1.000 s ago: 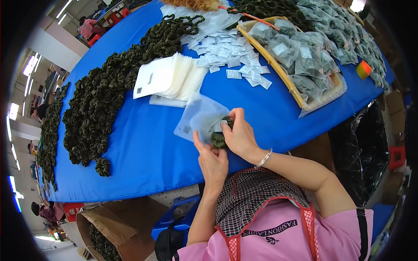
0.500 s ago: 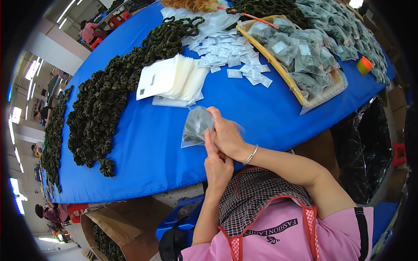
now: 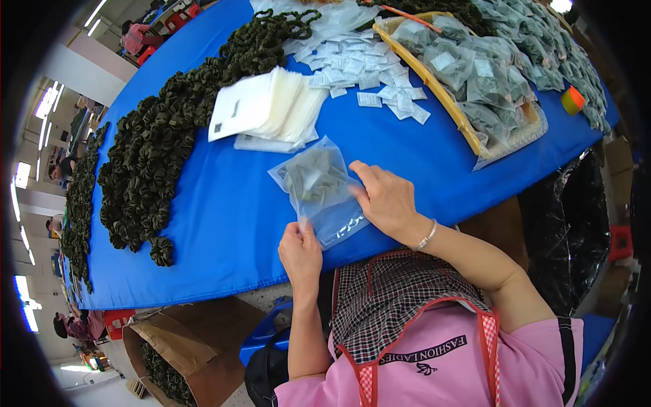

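Note:
A frosted clear plastic bag (image 3: pixel 342 220) lies spread out low over the blue table, in front of me. Through its far part show a dark green scrunchie (image 3: pixel 313 186) and a small white slip. My left hand (image 3: pixel 300 254) pinches the bag's near left corner between thumb and fingers. At the right edge my right hand (image 3: pixel 390 200) grips the plastic, thumb and forefinger near the bag's middle height. Just beyond the bag sits a stack of flat white bags (image 3: pixel 247 105).
A long heap of dark green scrunchies (image 3: pixel 146 163) covers the table's left. Small white slips (image 3: pixel 369 100) are scattered at the back, beside a yellow-edged tray (image 3: pixel 434 85) of filled bags. Further right stands an orange and yellow roll (image 3: pixel 573 100). A cardboard box (image 3: pixel 196 339) is below the table edge.
My hands, close together over the bunched bag before, have moved apart. The bag now lies flatter and spread, its scrunchie and slip showing more plainly.

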{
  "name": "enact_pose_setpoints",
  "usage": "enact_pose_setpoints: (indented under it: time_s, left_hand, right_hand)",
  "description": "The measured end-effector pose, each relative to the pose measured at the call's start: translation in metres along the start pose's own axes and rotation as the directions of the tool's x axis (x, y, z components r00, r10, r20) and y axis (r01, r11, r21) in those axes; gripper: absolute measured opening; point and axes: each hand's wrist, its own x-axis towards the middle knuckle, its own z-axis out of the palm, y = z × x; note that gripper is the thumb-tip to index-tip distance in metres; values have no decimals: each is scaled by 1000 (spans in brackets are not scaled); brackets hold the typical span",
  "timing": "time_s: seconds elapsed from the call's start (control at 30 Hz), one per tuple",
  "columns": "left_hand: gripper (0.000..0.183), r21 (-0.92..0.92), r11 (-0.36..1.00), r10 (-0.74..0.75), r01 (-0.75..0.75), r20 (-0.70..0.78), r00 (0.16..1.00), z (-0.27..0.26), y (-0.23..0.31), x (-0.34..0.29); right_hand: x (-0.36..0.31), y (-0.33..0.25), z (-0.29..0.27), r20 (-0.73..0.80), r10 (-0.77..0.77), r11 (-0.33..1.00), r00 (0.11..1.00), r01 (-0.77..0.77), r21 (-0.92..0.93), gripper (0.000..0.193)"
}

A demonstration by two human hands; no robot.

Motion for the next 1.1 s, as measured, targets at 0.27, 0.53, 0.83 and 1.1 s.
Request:
enact_pose_setpoints:
  time_s: [0.27, 0.53, 0.83, 1.1]
  left_hand:
    - [32, -510, 740, -162, 438, 497, 852, -3, 3, -10]
    - [30, -626, 619, -169, 475, 484, 859, 17, 12, -10]
    - [28, -617, 695, -169, 369, 359, 918, 25, 10, -6]
    - [26, -404, 852, -72, 333, 540, 839, 17, 22, -9]
  right_hand:
    - [-44, -18, 4, -33, -368, 919, 929, 369, 140, 15]
    - [-46, -15, 11, -42, -570, 821, 820, 568, -61, 10]
    - [-39, 10, -25, 148, -262, 690, 954, 78, 720, 6]
    - [-136, 254, -306, -314, 632, 684, 708, -318, 657, 3]
